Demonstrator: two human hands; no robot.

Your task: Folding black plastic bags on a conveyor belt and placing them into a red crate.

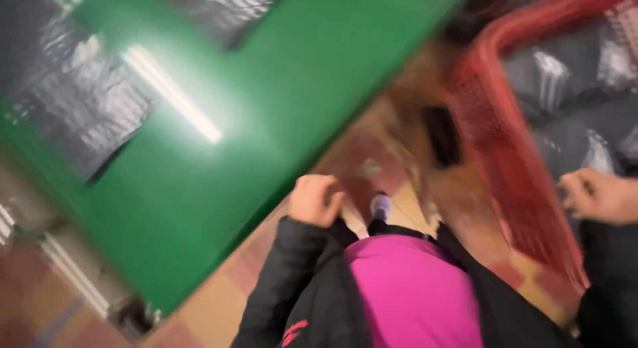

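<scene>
Pink top [412, 295] below; green table [266, 122] left, red basket [505, 155] by right hand [598, 195].

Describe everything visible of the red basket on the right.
The red basket looks like plastic, with a solid rim and fine mesh walls, blurred by motion. It sits tilted at the frame's right, above the tiled floor, holding dark shiny wrapped packages. The right hand is at its edge; whether it grips the rim is unclear. The left hand is apart from it.
</scene>
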